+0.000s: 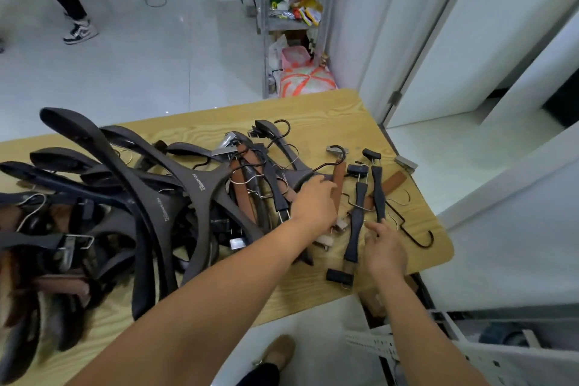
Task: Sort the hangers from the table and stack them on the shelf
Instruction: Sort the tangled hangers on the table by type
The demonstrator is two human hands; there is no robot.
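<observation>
A big heap of dark wooden coat hangers (150, 191) covers the left and middle of the light wooden table (332, 116). Near the right end lie black clip hangers (355, 222) and brown clip hangers (338, 185). My left hand (316, 200) rests on a brown clip hanger at the heap's right edge, fingers curled over it. My right hand (383, 247) touches the lower end of a black clip hanger (378, 194) with its fingertips. I cannot tell whether either hand has a firm hold.
A metal shelf rack (294, 9) with packets and bags stands beyond the table's far edge. White doors (470, 56) are on the right. A white perforated shelf frame (470, 351) sits at lower right. A person's legs (62, 3) stand at upper left on the tiled floor.
</observation>
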